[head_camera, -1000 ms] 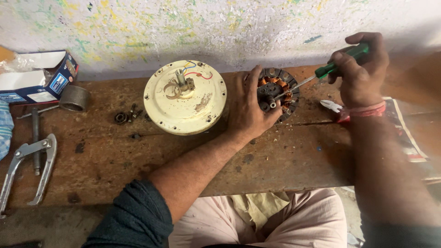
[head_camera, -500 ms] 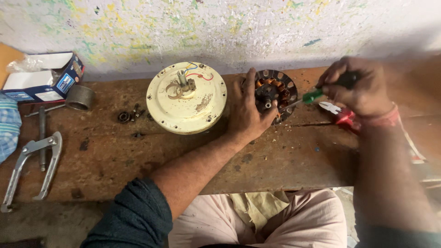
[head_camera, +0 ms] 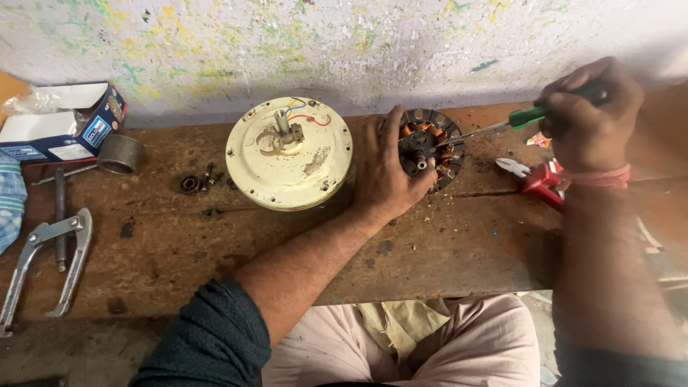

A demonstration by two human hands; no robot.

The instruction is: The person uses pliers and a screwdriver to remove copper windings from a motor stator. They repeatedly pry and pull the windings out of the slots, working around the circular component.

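My left hand (head_camera: 385, 170) rests on a round motor stator (head_camera: 432, 149) with copper windings, gripping its left side on the wooden bench (head_camera: 444, 244). In my right hand (head_camera: 591, 111) is a green-handled screwdriver (head_camera: 527, 118), its metal tip pointing at the right side of the stator's windings. A cream round fan motor cover (head_camera: 289, 155) with a shaft and coloured wires lies just left of my left hand.
Red-handled pliers (head_camera: 536, 179) lie under my right wrist. A bearing and small bolts (head_camera: 202, 181) sit left of the cover. A metal ring (head_camera: 120, 154), a blue-and-white box (head_camera: 61, 125) and a metal puller tool (head_camera: 46, 261) are at the far left. A paint-flecked wall runs behind.
My right hand has shifted with the screwdriver, dropping low half a second ago and now raised again with the tip at the windings. My left hand stays on the stator.
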